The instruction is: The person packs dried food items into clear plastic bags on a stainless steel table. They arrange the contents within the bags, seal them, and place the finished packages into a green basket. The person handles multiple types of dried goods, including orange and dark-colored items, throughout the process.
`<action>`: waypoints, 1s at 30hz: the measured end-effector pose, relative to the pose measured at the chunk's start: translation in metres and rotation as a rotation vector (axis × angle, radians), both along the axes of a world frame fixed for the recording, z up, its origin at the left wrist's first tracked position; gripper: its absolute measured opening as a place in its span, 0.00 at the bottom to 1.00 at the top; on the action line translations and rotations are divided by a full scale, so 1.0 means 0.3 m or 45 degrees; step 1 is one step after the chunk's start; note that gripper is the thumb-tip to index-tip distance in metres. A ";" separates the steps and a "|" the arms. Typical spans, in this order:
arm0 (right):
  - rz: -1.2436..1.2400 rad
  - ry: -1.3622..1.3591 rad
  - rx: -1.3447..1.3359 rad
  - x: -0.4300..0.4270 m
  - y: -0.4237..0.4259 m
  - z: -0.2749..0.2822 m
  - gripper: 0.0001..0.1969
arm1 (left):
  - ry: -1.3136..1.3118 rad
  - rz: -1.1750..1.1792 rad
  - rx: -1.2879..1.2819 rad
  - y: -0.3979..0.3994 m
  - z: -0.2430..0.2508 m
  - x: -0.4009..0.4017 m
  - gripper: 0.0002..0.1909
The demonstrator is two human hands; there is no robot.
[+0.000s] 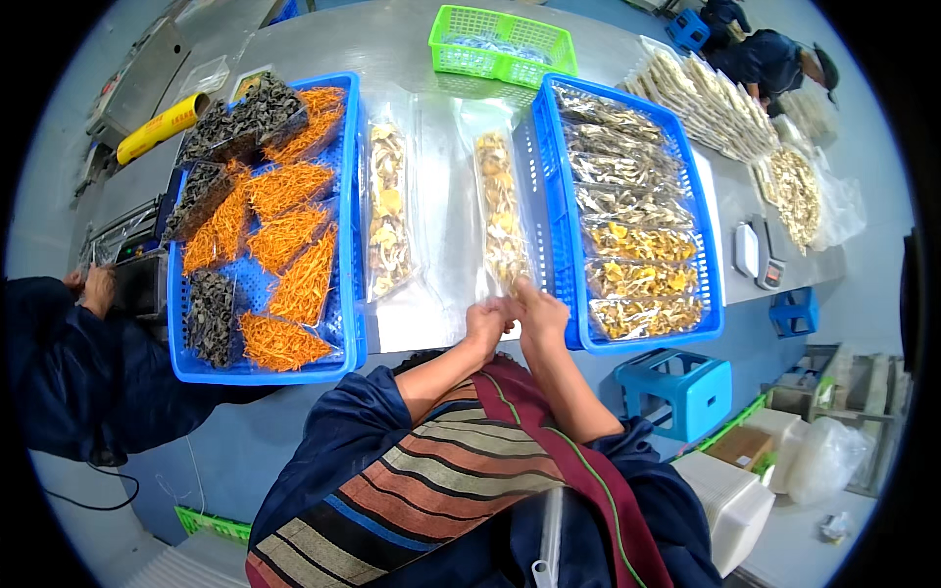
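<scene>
My left hand (487, 328) and my right hand (542, 314) meet at the near end of a clear plastic bag of dried mushrooms (501, 198), pinching its film between their fingers. The bag lies lengthwise on the metal table. To its left lies a similar bag of dried mushrooms (389, 206). Right of my hands stands a blue basket (647, 344) with a column of packed dried mushrooms. At the left, another blue basket (272, 378) holds packs of orange strands (301, 279) and of dark dried fungus (211, 316).
A green basket (500, 67) with small packets stands at the far edge. Many pale packs (706, 103) and a digital scale (770, 253) are at the right. A co-worker's hands (95, 287) work at the far left; another co-worker (772, 62) is at the upper right. A blue stool (684, 389) stands below.
</scene>
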State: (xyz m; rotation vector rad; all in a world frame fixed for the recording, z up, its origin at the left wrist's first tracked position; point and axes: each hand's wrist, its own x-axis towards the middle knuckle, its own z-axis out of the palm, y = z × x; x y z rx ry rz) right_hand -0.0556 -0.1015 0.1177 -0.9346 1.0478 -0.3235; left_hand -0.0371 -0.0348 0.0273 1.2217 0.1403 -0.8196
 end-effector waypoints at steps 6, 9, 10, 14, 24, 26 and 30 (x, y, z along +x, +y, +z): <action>0.081 -0.069 -0.057 -0.011 -0.001 -0.128 0.07 | 0.014 0.046 -0.142 -0.011 -0.011 -0.014 0.06; 0.010 -0.117 0.046 0.035 -0.017 -0.167 0.13 | 0.006 -0.002 0.029 -0.025 -0.035 -0.053 0.05; -0.043 -0.179 0.092 0.066 -0.040 -0.187 0.15 | -0.262 -0.016 0.131 -0.028 -0.063 -0.078 0.05; -0.028 -0.396 0.146 0.099 -0.050 -0.205 0.25 | -0.142 -0.051 -0.031 -0.037 -0.051 -0.072 0.06; -0.129 -0.524 0.886 -0.091 -0.063 -0.214 0.23 | 0.210 -0.437 0.169 0.055 -0.033 -0.008 0.06; -0.194 -0.445 0.539 -0.011 -0.071 -0.325 0.19 | 0.175 -0.577 0.188 0.082 -0.010 -0.002 0.05; -0.148 -0.674 0.436 0.031 -0.053 -0.314 0.11 | -0.022 -0.507 0.234 0.175 0.025 0.082 0.03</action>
